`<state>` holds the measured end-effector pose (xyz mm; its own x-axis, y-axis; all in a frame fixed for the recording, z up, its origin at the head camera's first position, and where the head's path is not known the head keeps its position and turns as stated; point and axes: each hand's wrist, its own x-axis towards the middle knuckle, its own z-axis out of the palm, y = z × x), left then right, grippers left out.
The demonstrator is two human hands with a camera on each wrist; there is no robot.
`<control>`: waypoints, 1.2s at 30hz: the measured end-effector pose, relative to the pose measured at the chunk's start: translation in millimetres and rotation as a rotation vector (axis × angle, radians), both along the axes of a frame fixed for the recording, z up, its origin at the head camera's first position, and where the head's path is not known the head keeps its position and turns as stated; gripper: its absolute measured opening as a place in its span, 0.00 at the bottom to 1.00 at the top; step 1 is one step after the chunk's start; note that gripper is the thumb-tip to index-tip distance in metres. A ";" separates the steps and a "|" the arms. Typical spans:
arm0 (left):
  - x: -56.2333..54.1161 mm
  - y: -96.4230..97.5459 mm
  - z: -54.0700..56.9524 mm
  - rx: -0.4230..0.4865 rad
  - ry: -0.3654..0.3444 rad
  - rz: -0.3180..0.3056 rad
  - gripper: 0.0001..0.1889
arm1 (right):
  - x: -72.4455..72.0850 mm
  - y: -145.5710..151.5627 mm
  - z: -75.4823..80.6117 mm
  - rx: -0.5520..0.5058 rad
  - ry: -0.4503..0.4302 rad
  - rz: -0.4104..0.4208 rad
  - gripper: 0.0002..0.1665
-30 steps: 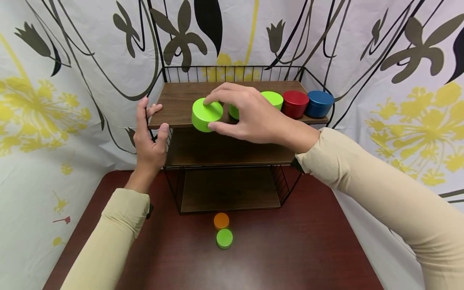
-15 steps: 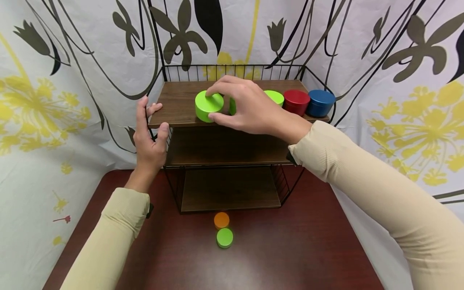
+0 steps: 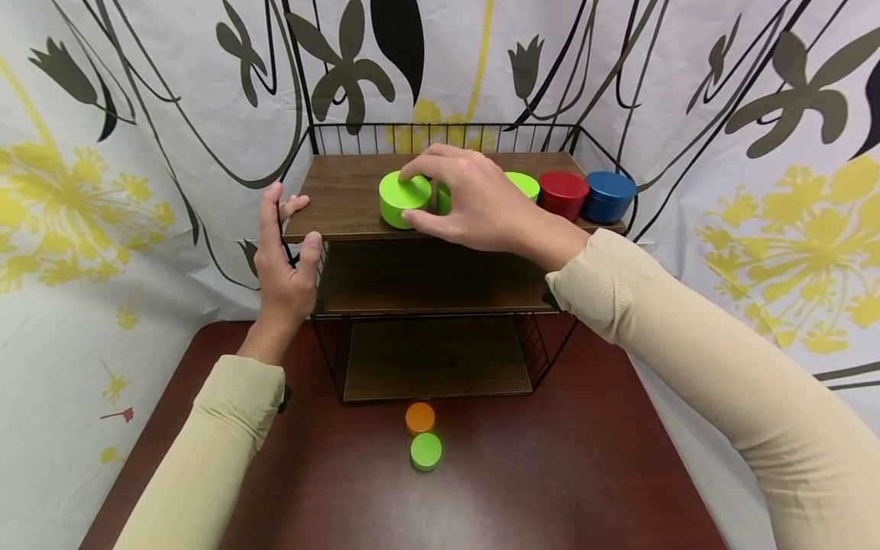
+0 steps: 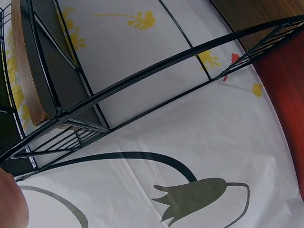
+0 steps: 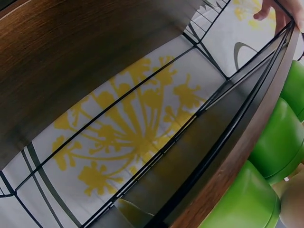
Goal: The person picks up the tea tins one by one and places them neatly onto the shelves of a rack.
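Observation:
My right hand [image 3: 474,195] pinches a lime-green round tin [image 3: 399,200] near the front edge of the top shelf [image 3: 337,191]. Partly hidden behind its fingers is another green tin [image 3: 443,200]. A third green tin [image 3: 524,185] stands to the right, beside a red tin [image 3: 562,195] and a blue tin [image 3: 609,196]. From below, the right wrist view shows green tins [image 5: 278,142] along the shelf edge. At the left front corner, my left hand [image 3: 285,275] holds the wire rack [image 3: 300,145], thumb in front and fingers around the frame.
Two lower wooden shelves [image 3: 440,359] sit in the black rack. A small orange round tin [image 3: 420,418] and a small green one [image 3: 426,451] touch or nearly touch on the dark red table [image 3: 550,473]. A patterned cloth [image 3: 137,252] surrounds the table.
The right hand has moved the green tin up and back over the top shelf, then slightly right toward the other green tins. The left hand stays at the rack's corner.

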<state>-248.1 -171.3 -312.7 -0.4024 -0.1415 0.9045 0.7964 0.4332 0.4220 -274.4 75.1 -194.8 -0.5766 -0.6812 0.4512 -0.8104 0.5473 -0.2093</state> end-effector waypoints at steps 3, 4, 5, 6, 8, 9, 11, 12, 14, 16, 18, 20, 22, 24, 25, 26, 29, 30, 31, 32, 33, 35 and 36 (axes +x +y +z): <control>-0.2 0.3 0.1 -0.002 0.001 0.003 0.36 | 0.1 -0.3 0.5 0.013 0.007 -0.017 0.25; -0.3 0.3 0.2 -0.002 0.001 0.005 0.36 | 0.2 -0.4 0.4 0.014 0.009 -0.020 0.25; -0.3 0.4 0.2 -0.004 0.002 0.006 0.36 | 0.4 -0.5 0.5 0.017 0.014 -0.025 0.25; -0.4 0.4 0.3 -0.005 0.003 0.008 0.36 | 0.6 -0.6 0.4 0.023 0.023 -0.031 0.25; -0.4 0.4 0.6 -0.006 0.007 0.009 0.37 | 1.1 -1.1 0.2 0.030 0.045 -0.039 0.25; -0.2 0.4 0.6 -0.007 0.009 0.011 0.37 | 1.4 -1.3 0.0 0.032 0.056 -0.042 0.25; -0.1 0.3 0.7 -0.007 0.011 0.012 0.37 | 1.7 -1.8 -0.6 0.041 0.086 -0.057 0.25; -0.1 0.2 0.7 -0.007 0.012 0.011 0.37 | 1.8 -2.1 -0.9 0.044 0.097 -0.066 0.24; 0.1 -0.1 0.5 -0.005 0.013 0.009 0.37 | 1.8 -2.6 -1.3 0.044 0.109 -0.079 0.24; 0.1 -0.3 0.4 -0.004 0.012 0.009 0.37 | 2.2 -3.3 -1.5 0.054 0.114 -0.097 0.24; 0.4 -0.7 0.6 -0.007 0.007 0.007 0.36 | 3.0 -3.7 -1.5 0.064 0.116 -0.113 0.24; 0.6 -0.7 0.5 -0.009 0.000 0.004 0.36 | 4.4 -3.3 -1.2 0.078 0.116 -0.131 0.24; 0.8 -0.6 0.4 -0.012 -0.006 0.001 0.35 | 5.3 -2.7 -1.2 0.090 0.118 -0.145 0.24; 0.6 -0.5 0.2 -0.013 -0.009 -0.004 0.35 | 5.8 -2.1 -1.2 0.095 0.120 -0.155 0.24; 0.4 -0.4 0.1 -0.012 -0.007 -0.004 0.35 | 5.9 -1.9 -1.3 0.096 0.123 -0.156 0.24; 0.3 -0.4 0.1 -0.011 -0.006 -0.004 0.35 | 5.7 -1.9 -1.5 0.093 0.125 -0.154 0.24; -0.1 -0.8 0.0 -0.008 -0.005 -0.002 0.35 | 5.6 -1.9 -1.8 0.084 0.135 -0.150 0.24; -0.2 -1.0 -0.2 -0.008 -0.007 -0.001 0.35 | 5.6 -1.8 -2.0 0.082 0.138 -0.150 0.24; -0.2 -1.1 -0.3 -0.008 -0.008 0.000 0.35 | 5.4 -1.8 -2.2 0.079 0.141 -0.148 0.24; -0.3 -1.2 -0.4 -0.009 -0.009 0.001 0.35 | 5.3 -1.8 -2.4 0.077 0.143 -0.148 0.24; -0.4 -1.2 -0.5 -0.009 -0.010 0.001 0.35 | 5.2 -1.7 -2.6 0.077 0.145 -0.149 0.24; -0.5 -1.2 -0.7 -0.010 -0.010 -0.001 0.35 | 5.2 -1.5 -2.8 0.074 0.150 -0.149 0.24; -0.5 -1.2 -0.8 -0.010 -0.009 0.000 0.35 | 5.3 -1.3 -2.8 0.074 0.153 -0.148 0.24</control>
<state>-248.6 -172.5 -313.5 -0.4109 -0.1322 0.9020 0.7925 0.4372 0.4251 -269.1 73.8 -197.6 -0.6009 -0.6289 0.4933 -0.7396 0.6716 -0.0447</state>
